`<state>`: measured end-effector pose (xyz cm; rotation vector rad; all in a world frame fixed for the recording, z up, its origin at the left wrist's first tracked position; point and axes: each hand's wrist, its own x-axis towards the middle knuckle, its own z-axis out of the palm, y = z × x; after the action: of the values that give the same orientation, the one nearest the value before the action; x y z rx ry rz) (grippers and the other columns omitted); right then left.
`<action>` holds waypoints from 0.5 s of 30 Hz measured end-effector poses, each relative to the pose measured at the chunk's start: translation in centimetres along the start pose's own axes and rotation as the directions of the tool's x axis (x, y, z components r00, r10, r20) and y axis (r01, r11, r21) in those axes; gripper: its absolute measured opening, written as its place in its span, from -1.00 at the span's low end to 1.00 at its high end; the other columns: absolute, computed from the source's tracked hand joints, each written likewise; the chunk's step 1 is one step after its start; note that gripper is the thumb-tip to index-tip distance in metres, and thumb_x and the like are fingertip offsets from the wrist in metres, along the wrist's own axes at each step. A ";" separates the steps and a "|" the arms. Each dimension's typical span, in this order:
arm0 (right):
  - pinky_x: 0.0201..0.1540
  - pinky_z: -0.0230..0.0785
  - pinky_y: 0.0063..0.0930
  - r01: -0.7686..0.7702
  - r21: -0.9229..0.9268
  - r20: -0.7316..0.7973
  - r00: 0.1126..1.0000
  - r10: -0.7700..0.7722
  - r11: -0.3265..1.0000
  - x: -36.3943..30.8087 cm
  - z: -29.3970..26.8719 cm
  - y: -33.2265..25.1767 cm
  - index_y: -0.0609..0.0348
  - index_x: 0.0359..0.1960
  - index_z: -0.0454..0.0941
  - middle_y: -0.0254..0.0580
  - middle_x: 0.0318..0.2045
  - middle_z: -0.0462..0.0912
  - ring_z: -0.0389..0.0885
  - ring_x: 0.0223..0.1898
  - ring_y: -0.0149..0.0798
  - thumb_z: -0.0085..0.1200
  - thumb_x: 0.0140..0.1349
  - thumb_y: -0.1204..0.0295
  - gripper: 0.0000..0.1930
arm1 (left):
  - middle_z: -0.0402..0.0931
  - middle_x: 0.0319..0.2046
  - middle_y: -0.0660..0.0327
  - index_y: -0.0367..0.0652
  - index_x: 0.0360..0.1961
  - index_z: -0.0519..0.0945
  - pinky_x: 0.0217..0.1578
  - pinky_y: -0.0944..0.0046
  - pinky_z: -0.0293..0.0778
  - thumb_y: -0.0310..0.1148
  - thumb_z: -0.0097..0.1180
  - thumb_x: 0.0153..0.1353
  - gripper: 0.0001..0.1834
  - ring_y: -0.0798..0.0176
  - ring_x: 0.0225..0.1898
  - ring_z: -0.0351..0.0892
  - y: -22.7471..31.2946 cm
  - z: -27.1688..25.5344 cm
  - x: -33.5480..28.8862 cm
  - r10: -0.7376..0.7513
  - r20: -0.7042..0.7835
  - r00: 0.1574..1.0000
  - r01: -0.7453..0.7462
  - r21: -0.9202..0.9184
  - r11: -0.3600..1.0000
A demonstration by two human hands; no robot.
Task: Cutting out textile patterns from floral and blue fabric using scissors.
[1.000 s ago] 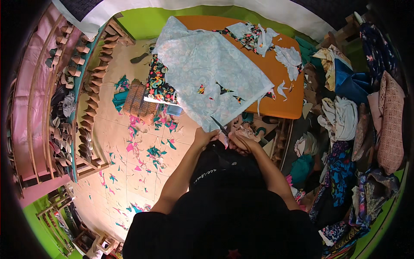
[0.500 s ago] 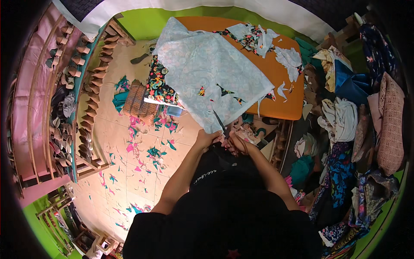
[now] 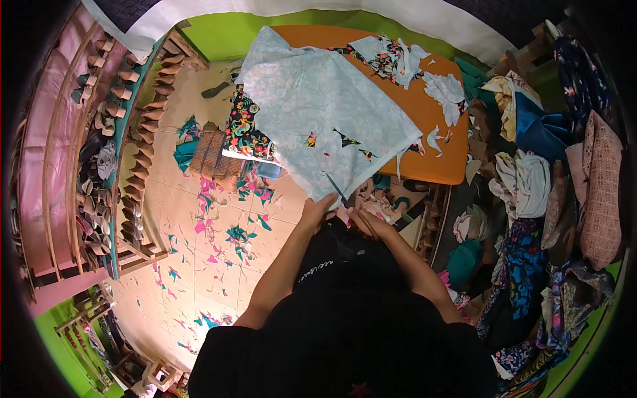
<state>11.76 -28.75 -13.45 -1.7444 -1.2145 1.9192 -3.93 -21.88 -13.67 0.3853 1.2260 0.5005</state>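
Observation:
A large cloth [image 3: 312,99] lies pale side up over the table, its near corner hanging toward me. Where its left edge folds over, a black side with colourful flowers shows. My left hand [image 3: 318,213] is closed on that near corner, thumb on top. Closed round the handles of a pair of scissors [image 3: 337,189], my right hand [image 3: 369,223] sits just to the right. The dark blades point up and left over the cloth near the left hand. Several small floral scraps [image 3: 345,139] lie on the pale side. The fingers hide most of the handles.
More floral and white offcuts [image 3: 391,61] lie on the orange table [image 3: 438,162]. Racks of wooden shoe forms [image 3: 136,166] stand at left. Pink and teal scraps [image 3: 242,235] litter the tiled floor beside a brown woven block [image 3: 215,156]. Piled fabrics [image 3: 524,186] fill the right side.
The scissors' tip has drawn back toward me over the cloth, and the right hand has shifted slightly. My left hand stays on the corner, moved only a little.

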 end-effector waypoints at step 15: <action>-0.69 0.13 -0.60 -0.217 0.313 0.185 0.969 0.164 0.925 0.3 0.4 1.5 0.20 -0.28 0.38 -0.43 -0.71 0.19 0.18 -0.71 -0.48 -0.67 -0.20 -0.45 -0.07 | 0.45 -0.39 0.14 -0.41 -0.28 0.41 -0.43 0.37 0.41 -0.52 0.26 -0.22 -0.59 0.25 -0.42 0.46 -1.1 -0.4 1.8 0.266 -0.028 0.964 -0.255 0.200 0.946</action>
<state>11.80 -29.65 -14.79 -1.6067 -0.7268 2.2549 -3.69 -21.78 -15.84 0.7115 1.2884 0.6223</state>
